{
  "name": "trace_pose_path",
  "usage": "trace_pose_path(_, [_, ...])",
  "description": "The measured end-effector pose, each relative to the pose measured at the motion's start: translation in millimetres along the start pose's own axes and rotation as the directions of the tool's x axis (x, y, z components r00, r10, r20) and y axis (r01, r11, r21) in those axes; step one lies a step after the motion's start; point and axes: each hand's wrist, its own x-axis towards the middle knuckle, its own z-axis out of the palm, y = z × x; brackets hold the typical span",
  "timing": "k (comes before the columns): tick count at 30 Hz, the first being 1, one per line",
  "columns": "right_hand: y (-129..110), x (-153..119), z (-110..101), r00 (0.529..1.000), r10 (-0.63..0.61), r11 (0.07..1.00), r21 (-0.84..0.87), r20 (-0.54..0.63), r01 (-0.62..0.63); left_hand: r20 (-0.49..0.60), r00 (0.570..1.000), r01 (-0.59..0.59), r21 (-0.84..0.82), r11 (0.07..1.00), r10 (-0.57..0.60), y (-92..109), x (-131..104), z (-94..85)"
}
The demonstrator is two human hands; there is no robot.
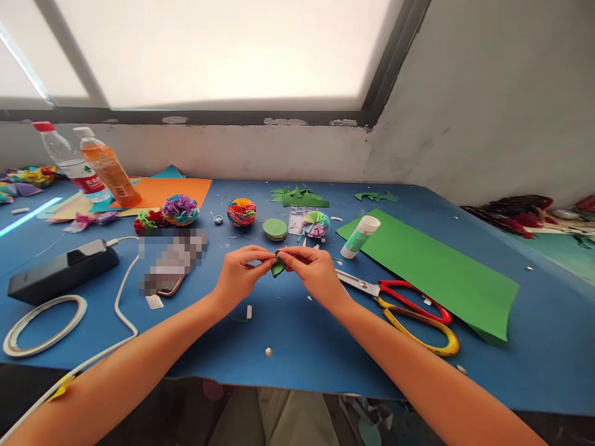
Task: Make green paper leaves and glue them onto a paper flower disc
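Observation:
Between my two hands, above the middle of the blue table, is a small green paper piece (277,267). My left hand (242,272) pinches its left side with thumb and forefinger. From the right, my right hand (312,271) pinches the same piece near its top. Just behind the hands lies a round green disc (274,228). A pastel ruffled ball (316,223) sits to the right of the disc, and a multicoloured ball (242,212) to its left. The scissors (395,300) lie right of my right hand, partly hidden by my forearm.
A glue stick (360,236) stands beside a large green sheet (437,272). Green scraps (301,197) lie at the back. On the left are two bottles (109,167), a phone (174,266), a black device (62,271), a white cable (121,303) and a tape roll (79,308).

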Motion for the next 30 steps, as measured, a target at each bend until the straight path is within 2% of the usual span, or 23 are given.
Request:
trace_pose_path(7, [3,2,3,0.997,0.081,0.979,0.187,0.017,-0.083,-0.100,0.995,0.017,-0.056,0.998,-0.023,7,-4,4.6])
trace_pose_path(14, [4,4,1,0.997,0.065,0.972,0.224,0.038,-0.072,-0.141,0.986,0.071,-0.128,0.989,-0.089,9,-3,4.4])
trace_pose_path(19, [0,4,0,0.998,0.032,0.980,0.194,0.059,-0.043,-0.086,0.982,0.153,-0.151,0.977,-0.167,12,-1,0.2])
trace_pose_path(24, [-1,4,-1,0.996,0.003,0.991,0.135,0.084,-0.014,0.073,0.948,0.319,-0.135,0.938,-0.311,13,1,-2.7])
trace_pose_path(30, [-2,3,-1,0.998,-0.023,0.999,0.037,0.066,0.020,0.069,0.957,0.286,-0.073,0.956,-0.281,10,0,0.0])
